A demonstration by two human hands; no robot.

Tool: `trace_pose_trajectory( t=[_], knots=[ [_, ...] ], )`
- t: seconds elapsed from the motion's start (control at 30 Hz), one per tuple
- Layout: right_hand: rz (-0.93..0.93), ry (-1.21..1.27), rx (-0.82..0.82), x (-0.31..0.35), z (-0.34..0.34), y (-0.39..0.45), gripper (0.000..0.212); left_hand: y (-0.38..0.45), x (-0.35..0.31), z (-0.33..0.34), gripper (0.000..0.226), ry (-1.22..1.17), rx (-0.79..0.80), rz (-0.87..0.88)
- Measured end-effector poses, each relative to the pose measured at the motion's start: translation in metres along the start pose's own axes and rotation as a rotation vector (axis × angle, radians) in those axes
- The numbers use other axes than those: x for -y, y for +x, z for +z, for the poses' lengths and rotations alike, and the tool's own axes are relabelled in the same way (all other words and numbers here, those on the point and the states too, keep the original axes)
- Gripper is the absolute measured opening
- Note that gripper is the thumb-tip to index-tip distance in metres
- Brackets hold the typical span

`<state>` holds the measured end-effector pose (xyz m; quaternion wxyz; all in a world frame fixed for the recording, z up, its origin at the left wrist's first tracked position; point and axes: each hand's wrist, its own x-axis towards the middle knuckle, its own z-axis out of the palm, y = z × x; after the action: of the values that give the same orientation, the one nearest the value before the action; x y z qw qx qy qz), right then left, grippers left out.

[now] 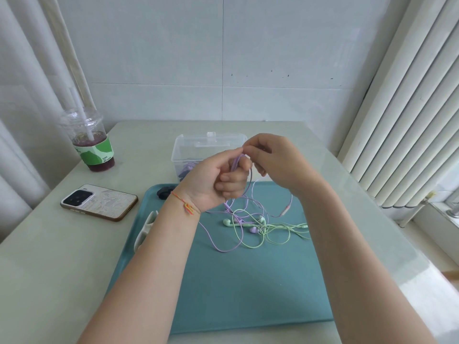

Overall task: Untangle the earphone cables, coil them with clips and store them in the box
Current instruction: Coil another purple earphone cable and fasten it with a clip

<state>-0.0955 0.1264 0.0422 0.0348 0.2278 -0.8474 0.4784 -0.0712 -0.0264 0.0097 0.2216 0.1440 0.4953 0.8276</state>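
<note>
Here, a purple earphone cable was held above a teal tray, several strands of it gathered in the left hand, whose fingers were curled round the bundle. The right hand met it from the other side, its fingers pinching the cable at the top of the bundle. From the hands the purple cable dropped to the tray, where it lay looped through a green earphone cable, the earbuds of both sets close together in the tangle. Behind the hands stood a clear plastic box with purple items inside, just beyond the tray's far edge. A small black object lay at the tray's far left corner, and a white object rested on its left rim. On the table, a phone lay face down left of the tray, with a lidded drink cup and straw farther back.
</note>
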Motion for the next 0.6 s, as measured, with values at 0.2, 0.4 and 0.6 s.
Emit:
trace_pose_trajectory(
  t=[0.2, 0.4, 0.6],
  knots=[
    [0.056, -0.115, 0.182, -0.002, 0.009, -0.003, 0.030, 0.002, -0.010, -0.003, 0.043, -0.416, -0.015, 0.252],
    [0.086, -0.174, 0.332, -0.002, 0.016, -0.005, 0.017, 0.004, -0.007, -0.006, 0.040, -0.228, -0.255, 0.406],
    [0.096, -0.168, 0.297, 0.001, 0.008, -0.006, 0.018, 0.008, 0.003, -0.007, 0.031, 0.401, -0.556, 0.372]
  ],
)
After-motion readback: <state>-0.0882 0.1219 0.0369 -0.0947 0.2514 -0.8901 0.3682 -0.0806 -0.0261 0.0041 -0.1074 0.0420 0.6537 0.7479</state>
